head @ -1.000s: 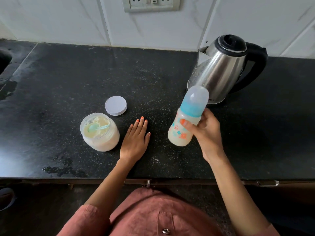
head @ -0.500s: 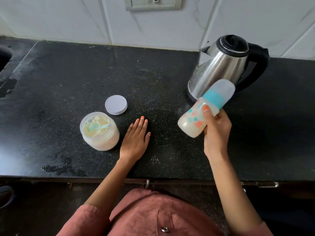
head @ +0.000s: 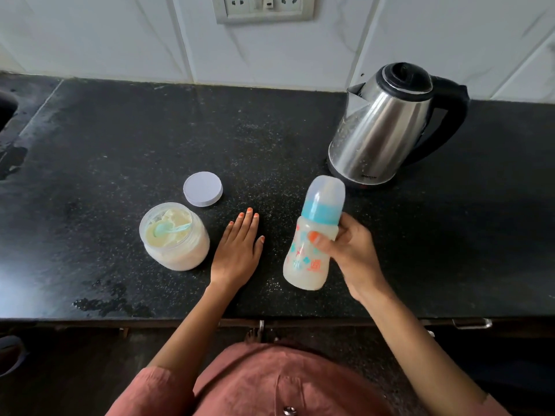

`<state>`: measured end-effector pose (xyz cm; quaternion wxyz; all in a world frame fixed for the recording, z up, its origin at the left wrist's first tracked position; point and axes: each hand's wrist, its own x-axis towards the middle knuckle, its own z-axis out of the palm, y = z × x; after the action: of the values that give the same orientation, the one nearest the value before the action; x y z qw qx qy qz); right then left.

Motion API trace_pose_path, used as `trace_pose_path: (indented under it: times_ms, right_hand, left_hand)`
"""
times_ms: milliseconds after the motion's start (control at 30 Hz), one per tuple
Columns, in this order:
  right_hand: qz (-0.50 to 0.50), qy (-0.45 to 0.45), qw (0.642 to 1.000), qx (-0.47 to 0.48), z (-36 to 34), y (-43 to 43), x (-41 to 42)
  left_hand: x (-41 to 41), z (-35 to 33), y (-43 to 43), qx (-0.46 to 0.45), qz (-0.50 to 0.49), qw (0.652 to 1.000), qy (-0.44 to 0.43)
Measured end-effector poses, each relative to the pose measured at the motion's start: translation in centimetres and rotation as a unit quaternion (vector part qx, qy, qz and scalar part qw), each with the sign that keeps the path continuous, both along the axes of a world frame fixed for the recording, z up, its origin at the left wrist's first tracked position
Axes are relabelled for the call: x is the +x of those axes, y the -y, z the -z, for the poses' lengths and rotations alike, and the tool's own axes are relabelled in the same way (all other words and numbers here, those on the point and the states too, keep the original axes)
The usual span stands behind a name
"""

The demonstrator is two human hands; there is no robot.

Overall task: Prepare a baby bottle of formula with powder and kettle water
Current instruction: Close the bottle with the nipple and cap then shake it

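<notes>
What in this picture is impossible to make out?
All in the head view:
- Kettle: water level hidden by its steel wall and closed lid; the label is too small to read.
- Bottle: teat hidden under the frosted cap; part of its side covered by the right hand.
- Scoop in the jar: half buried in powder.
- Sink: cut off by the left edge.

Counter [head: 120, 139]: open jar [head: 175, 237] at left, scoop [head: 168, 229] inside, lid [head: 203, 189] just behind it. Kettle [head: 381, 130] at back right. Bottle [head: 313, 241] between jar and kettle, in front of the kettle.
</notes>
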<state>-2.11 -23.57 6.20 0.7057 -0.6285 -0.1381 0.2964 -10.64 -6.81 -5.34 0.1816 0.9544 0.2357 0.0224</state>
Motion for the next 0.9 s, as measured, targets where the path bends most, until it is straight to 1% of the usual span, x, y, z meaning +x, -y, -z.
trace_pose_path:
  times_ms: [33, 67, 133, 167, 200, 300, 333, 367, 467, 500, 533, 633, 667, 700, 767, 800, 833, 900]
  right_hand:
    - [0.009, 0.001, 1.0, 0.005, -0.1, 0.1, 0.2]
    - [0.039, -0.013, 0.999, 0.029, -0.3, 0.1, 0.7]
    - [0.111, -0.061, 0.987, 0.096, -0.6, 0.3, 1.7]
    - [0.122, -0.074, 0.984, 0.108, -0.6, 0.2, 1.7]
    - [0.108, -0.07, 0.987, 0.096, -0.3, 0.2, 1.4]
    - [0.007, -0.024, 1.0, 0.009, 0.5, 0.1, -0.8]
    - [-0.002, -0.014, 1.0, 0.0, 0.5, 0.2, -0.9]
    - [0.011, -0.019, 1.0, 0.008, 0.4, 0.2, -0.6]
    - [0.107, -0.082, 0.986, 0.093, 0.1, -0.1, 1.0]
    - [0.113, -0.083, 0.985, 0.101, 0.1, -0.2, 1.0]
    - [0.098, -0.073, 0.989, 0.087, 0.3, -0.2, 0.7]
    - [0.007, -0.023, 1.0, 0.015, 0.7, -0.1, -1.1]
    - [0.007, -0.017, 1.0, 0.008, 0.6, 0.0, -1.1]
    - [0.03, -0.025, 0.999, 0.017, 0.5, 0.0, -0.7]
    - [0.113, -0.073, 0.989, 0.063, 0.2, -0.1, 0.5]
    - [0.136, -0.084, 0.984, 0.081, 0.1, -0.2, 0.9]
    - [0.133, -0.083, 0.984, 0.082, 0.2, -0.3, 0.9]
    - [0.058, -0.053, 0.997, 0.028, 0.6, -0.3, 0.0]
  left_hand:
    - [0.0, 0.0, 0.0, -0.002, -0.001, 1.0, 0.003]
    - [0.0, 0.0, 0.0, -0.004, -0.002, 1.0, 0.007]
    - [0.0, -0.1, 0.1, -0.005, 0.0, 1.0, 0.011]
    - [0.0, -0.1, 0.1, -0.004, 0.0, 1.0, 0.01]
    - [-0.1, -0.1, 0.1, -0.003, 0.001, 1.0, 0.007]
    - [0.0, 0.0, 0.0, -0.003, -0.001, 1.0, 0.003]
    - [0.0, 0.0, 0.0, 0.0, -0.001, 1.0, 0.003]
    - [0.0, 0.0, 0.1, 0.004, -0.001, 1.0, 0.005]
    - [0.0, 0.0, 0.1, 0.005, 0.003, 1.0, 0.005]
    - [-0.1, 0.1, 0.1, 0.005, 0.003, 1.0, 0.003]
    - [-0.1, 0.1, 0.1, 0.006, 0.003, 1.0, 0.002]
    - [-0.1, 0.1, 0.0, 0.003, 0.003, 1.0, -0.006]
    - [0.0, 0.2, 0.0, 0.003, 0.002, 1.0, -0.007]
    - [0.0, 0.1, 0.0, 0.005, 0.002, 1.0, -0.005]
    - [0.0, 0.1, 0.0, 0.008, 0.003, 1.0, -0.001]
    - [0.0, 0.1, 0.0, 0.01, 0.002, 1.0, 0.0]
    - [-0.1, 0.1, 0.1, 0.014, 0.003, 1.0, -0.001]
    - [-0.1, 0.1, 0.0, 0.013, 0.004, 1.0, -0.001]
